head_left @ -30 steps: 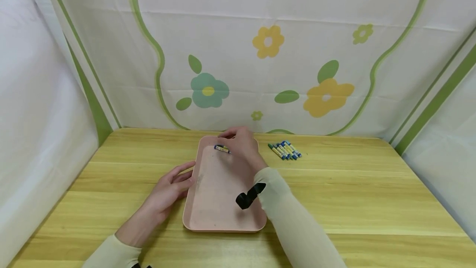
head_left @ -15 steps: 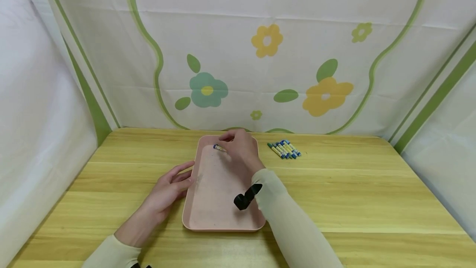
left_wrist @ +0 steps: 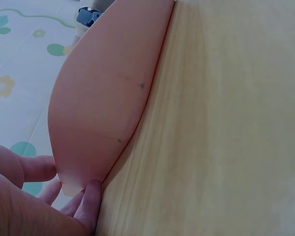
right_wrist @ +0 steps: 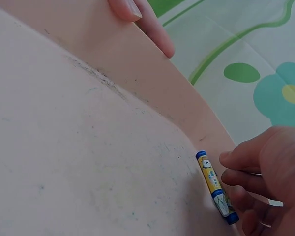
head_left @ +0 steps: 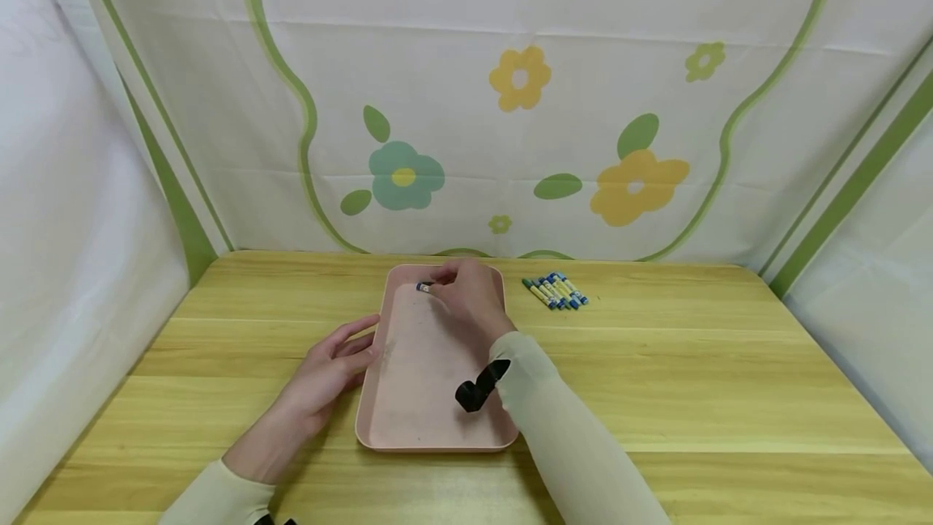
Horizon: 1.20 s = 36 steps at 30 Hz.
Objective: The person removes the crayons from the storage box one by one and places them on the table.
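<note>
My left hand (head_left: 328, 377) holds the left side of a pink tray (head_left: 426, 379). In the left wrist view, its fingers (left_wrist: 91, 196) lie against the tray's outer wall and rim. My right hand (head_left: 470, 290) is low over the tray's far end, fingers curled in. Next to those fingers lies a crayon (right_wrist: 215, 187) with a yellow-and-blue wrapper, along the far wall; its blue end (head_left: 422, 288) shows left of the hand in the head view. Another wrapper edge shows behind it, and I cannot tell whether the fingertips pinch anything.
A group of several crayons (head_left: 555, 292), mostly blue-tipped with a green one at the left, lies on the wooden table (head_left: 692, 371) right of the tray. A white cloth wall (head_left: 452, 104) with printed flowers stands behind the table.
My right hand has moved slightly left and lower over the crayon, so less of it shows. The left hand stays at the tray. The whole head view has shifted a little.
</note>
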{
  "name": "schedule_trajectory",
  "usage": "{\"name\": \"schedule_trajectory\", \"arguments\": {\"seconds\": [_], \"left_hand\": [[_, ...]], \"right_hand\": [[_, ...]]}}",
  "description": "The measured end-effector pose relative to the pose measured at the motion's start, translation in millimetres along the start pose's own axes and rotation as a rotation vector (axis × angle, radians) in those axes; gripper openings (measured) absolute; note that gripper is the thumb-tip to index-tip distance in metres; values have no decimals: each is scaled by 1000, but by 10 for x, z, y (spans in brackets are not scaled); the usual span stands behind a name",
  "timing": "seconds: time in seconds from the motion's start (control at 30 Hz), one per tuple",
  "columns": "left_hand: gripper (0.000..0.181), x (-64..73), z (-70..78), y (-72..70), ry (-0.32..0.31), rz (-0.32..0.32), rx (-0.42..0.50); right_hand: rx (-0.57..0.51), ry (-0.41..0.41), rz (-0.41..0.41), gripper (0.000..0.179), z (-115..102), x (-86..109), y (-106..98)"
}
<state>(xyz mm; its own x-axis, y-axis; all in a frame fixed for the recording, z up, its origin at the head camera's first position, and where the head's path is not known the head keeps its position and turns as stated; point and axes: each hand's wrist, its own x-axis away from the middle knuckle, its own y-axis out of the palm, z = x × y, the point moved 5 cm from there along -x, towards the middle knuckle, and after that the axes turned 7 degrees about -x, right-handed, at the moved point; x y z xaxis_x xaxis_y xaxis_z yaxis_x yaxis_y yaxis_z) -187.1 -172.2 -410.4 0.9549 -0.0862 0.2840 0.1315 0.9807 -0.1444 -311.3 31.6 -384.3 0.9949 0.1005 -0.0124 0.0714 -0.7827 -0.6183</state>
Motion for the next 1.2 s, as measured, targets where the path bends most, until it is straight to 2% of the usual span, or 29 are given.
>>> {"name": "schedule_trajectory", "arguments": {"seconds": [0.2,0.4,0.53,0.77,0.93,1.2], "left_hand": [[58,0,4,-11,6,-3,-1],[58,4,-7,-10,-6,2,-5],[58,-8,-14,-1,3,-1,-2],[58,-16,-15,8,6,-2,5],[58,-16,-3,6,9,-1,5],[58,0,-2,1,11,0,3]], "right_hand": [[104,-35,19,13,15,-20,9],[95,-41,5,13,28,-19,23],[65,-50,-33,20,34,-13,47],[168,-62,-63,20,35,-12,66],[191,-84,-94,16,29,-28,82],[263,-123,-62,13,7,-32,87]]}}
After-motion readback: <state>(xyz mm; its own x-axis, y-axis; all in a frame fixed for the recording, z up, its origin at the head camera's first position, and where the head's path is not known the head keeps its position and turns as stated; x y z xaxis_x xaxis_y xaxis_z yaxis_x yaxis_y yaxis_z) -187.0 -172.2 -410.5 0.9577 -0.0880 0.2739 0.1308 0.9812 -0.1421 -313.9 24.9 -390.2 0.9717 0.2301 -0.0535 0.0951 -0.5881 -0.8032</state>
